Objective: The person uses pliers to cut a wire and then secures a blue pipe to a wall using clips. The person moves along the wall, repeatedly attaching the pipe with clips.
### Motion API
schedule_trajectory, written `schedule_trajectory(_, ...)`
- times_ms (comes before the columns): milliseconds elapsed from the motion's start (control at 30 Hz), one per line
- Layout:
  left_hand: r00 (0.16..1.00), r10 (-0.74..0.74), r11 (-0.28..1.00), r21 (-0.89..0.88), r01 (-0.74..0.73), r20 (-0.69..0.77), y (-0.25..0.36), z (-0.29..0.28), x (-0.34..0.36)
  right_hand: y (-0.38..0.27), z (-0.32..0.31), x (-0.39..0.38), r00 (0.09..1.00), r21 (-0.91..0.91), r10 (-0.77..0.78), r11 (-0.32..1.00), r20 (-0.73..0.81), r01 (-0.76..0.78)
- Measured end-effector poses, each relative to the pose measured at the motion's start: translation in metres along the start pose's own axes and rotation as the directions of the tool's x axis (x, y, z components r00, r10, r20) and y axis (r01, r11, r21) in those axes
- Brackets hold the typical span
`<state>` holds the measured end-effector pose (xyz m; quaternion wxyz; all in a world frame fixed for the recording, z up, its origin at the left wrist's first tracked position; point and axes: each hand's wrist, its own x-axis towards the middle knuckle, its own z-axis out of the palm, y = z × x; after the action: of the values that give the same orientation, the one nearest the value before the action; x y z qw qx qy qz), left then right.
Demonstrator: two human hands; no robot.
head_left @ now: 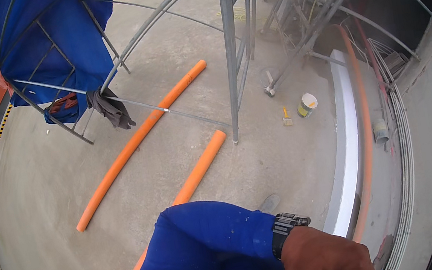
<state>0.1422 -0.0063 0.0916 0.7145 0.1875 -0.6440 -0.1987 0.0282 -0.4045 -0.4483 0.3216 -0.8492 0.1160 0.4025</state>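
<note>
My left hand [326, 259] sits at the bottom edge, right of centre, and only its back shows. Its fingers are cut off by the frame, so I cannot tell whether it holds anything. A black wristwatch [287, 227] is on the wrist, and a blue sleeve [210, 252] covers the forearm. An orange pipe [199, 169] lies on the concrete floor and runs under the sleeve. A second, longer orange pipe [137, 140] lies further left. My right hand is out of sight.
A metal scaffold frame [231, 55] stands ahead, and a blue tarp [54, 42] hangs over bars at upper left. A small bucket [307, 104] and a brush [286, 118] rest on the floor. A white ledge [347, 144] with an orange pipe and grey conduits runs along the right.
</note>
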Motion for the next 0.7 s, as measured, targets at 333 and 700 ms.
schedule_trajectory(333,0.339,-0.452,0.697,-0.089,0.711,-0.825,-0.087,-0.258,-0.194,-0.195,-0.292,0.129,0.969,0.27,0.015,0.961,-0.247,0.054)
schedule_trajectory(700,-0.623,-0.528,-0.452,-0.431,0.781,-0.576,-0.109,-0.38,-0.526,-0.225,-0.338,0.272,0.989,0.357,0.077,0.934,-0.123,-0.028)
